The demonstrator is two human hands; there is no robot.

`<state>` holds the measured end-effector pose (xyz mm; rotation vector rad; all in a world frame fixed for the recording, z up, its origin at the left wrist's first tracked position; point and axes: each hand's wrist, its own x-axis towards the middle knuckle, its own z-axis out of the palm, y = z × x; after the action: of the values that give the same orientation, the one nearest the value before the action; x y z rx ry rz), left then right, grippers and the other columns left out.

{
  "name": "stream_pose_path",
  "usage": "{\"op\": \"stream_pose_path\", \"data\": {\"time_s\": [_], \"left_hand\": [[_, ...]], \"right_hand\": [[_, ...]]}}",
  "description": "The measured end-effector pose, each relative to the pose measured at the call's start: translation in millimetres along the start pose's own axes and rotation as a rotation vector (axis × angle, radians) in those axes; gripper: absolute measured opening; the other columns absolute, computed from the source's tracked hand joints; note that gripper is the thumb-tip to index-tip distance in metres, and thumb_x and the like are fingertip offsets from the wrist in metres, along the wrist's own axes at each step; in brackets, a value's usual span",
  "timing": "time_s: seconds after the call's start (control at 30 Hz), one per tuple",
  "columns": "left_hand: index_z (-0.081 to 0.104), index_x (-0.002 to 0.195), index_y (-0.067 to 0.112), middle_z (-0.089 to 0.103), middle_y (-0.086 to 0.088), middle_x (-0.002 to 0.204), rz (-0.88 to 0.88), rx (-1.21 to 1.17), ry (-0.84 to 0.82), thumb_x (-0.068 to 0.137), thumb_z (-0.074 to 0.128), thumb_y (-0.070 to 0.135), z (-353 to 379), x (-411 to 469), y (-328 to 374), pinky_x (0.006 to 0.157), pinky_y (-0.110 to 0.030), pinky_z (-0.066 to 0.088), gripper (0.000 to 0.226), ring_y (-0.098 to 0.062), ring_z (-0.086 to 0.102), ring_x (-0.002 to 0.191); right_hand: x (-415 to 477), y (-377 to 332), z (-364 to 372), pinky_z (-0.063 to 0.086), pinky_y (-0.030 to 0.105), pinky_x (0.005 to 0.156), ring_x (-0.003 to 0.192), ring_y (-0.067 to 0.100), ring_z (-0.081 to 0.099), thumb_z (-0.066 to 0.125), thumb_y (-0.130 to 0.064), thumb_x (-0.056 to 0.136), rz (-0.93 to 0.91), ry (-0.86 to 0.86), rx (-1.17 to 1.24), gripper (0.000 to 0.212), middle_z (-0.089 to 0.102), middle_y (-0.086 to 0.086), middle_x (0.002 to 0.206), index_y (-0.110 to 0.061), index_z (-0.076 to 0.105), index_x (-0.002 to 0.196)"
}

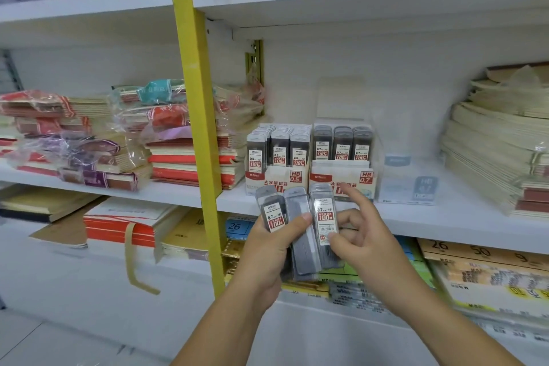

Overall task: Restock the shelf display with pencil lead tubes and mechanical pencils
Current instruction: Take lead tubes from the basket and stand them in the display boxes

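My left hand [269, 249] grips a fan of three flat grey pencil lead tubes [300, 235], two with labels reading 0.7 facing me. My right hand [361, 236] pinches the lower part of the rightmost tube [324, 217], with its index finger raised. Both hands are in front of the shelf edge. On the shelf behind stand two display boxes filled with tubes: the HB 0.5 box [277, 180] on the left and the HB 0.7 box [341, 178] beside it. A clear, empty-looking display box [408, 184] stands to their right.
A yellow upright post [197, 116] divides the shelving. Wrapped notebook stacks [118, 140] fill the left shelf; a tall pile of cream notebooks [502, 151] sits at the right. The lower shelf [445, 229] below holds paper pads and price labels.
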<state>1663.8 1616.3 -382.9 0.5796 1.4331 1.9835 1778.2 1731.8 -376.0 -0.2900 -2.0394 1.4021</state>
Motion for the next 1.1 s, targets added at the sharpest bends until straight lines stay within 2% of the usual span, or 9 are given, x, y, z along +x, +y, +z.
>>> {"op": "stream_pose_path", "data": {"time_s": [0.13,0.27,0.43,0.5,0.67,0.83,0.93,1.0,1.1], "left_hand": [[0.071,0.111,0.033,0.077,0.002,0.101,0.042,-0.030,0.053,0.065,0.088,0.037,-5.8,12.2,5.7,0.060,-0.043,0.061,0.049,-0.029,0.073,0.093],[0.069,0.114,0.033,0.075,-0.002,0.107,0.111,-0.067,0.090,0.041,0.086,0.052,-11.1,30.4,16.4,0.068,-0.051,0.063,0.077,-0.031,0.070,0.099],[0.070,0.101,0.045,0.078,0.010,0.097,0.181,-0.078,0.092,0.077,0.083,0.035,-15.8,48.1,20.1,0.062,-0.037,0.062,0.029,-0.016,0.075,0.088],[0.070,0.102,0.044,0.078,0.010,0.096,0.182,-0.079,0.087,0.081,0.081,0.033,-17.2,53.0,19.3,0.061,-0.038,0.062,0.026,-0.015,0.076,0.086],[0.070,0.101,0.046,0.078,0.008,0.100,0.191,-0.097,0.071,0.081,0.082,0.033,-18.8,59.1,17.0,0.068,-0.041,0.063,0.027,-0.012,0.075,0.087],[0.073,0.098,0.043,0.078,0.008,0.098,0.160,-0.098,0.054,0.072,0.086,0.037,-17.4,57.8,13.8,0.068,-0.044,0.064,0.030,-0.014,0.075,0.086],[0.072,0.105,0.038,0.078,0.007,0.100,0.127,-0.088,0.048,0.059,0.086,0.045,-15.0,52.9,12.9,0.066,-0.045,0.063,0.049,-0.022,0.075,0.091],[0.071,0.110,0.035,0.078,0.004,0.103,0.110,-0.078,0.038,0.053,0.086,0.048,-13.2,49.4,12.2,0.069,-0.050,0.063,0.060,-0.027,0.073,0.098],[0.071,0.112,0.028,0.078,-0.003,0.104,0.096,-0.063,0.020,0.058,0.085,0.043,-9.1,42.8,11.1,0.075,-0.054,0.062,0.058,-0.033,0.072,0.099]], "right_hand": [[25.8,-19.1,-12.1,0.057,0.019,0.070,0.098,0.004,0.069,0.070,-0.004,0.084,-0.069,-0.023,-0.064,0.091,0.065,-0.030,0.111,-0.067,0.025,0.133],[74.6,-58.3,-41.0,0.057,0.024,0.069,0.088,0.007,0.069,0.073,-0.004,0.081,-0.286,0.200,-0.209,0.077,0.072,-0.016,0.098,-0.063,0.033,0.111],[124.7,-69.1,-41.5,0.052,0.013,0.056,0.074,0.000,0.066,0.071,-0.011,0.085,-0.365,0.229,-0.534,0.060,0.062,-0.018,0.092,-0.056,0.036,0.102],[134.5,-61.8,-36.7,0.050,0.013,0.056,0.071,-0.002,0.064,0.071,-0.015,0.086,-0.332,0.172,-0.697,0.053,0.058,-0.023,0.088,-0.051,0.037,0.103],[147.1,-48.4,-35.4,0.050,0.027,0.060,0.069,0.002,0.065,0.070,-0.023,0.087,-0.211,0.075,-0.836,0.038,0.068,-0.010,0.077,-0.050,0.047,0.098],[150.4,-48.4,-33.5,0.040,0.030,0.075,0.091,0.013,0.049,0.062,-0.029,0.092,-0.259,0.174,-1.110,0.040,0.047,-0.011,0.090,-0.038,0.056,0.131],[123.7,-45.2,-27.5,0.040,0.025,0.085,0.095,0.008,0.045,0.058,-0.027,0.094,-0.350,0.250,-0.981,0.043,0.046,-0.012,0.097,-0.032,0.052,0.136],[92.0,-37.7,-19.8,0.043,0.012,0.076,0.082,0.001,0.051,0.060,-0.027,0.092,-0.410,0.234,-0.703,0.028,0.055,-0.020,0.088,-0.036,0.062,0.119],[49.8,-23.4,-1.7,0.047,0.011,0.067,0.076,0.001,0.058,0.069,-0.036,0.082,-0.255,0.060,-0.324,0.021,0.060,-0.020,0.090,-0.047,0.062,0.099]]}}
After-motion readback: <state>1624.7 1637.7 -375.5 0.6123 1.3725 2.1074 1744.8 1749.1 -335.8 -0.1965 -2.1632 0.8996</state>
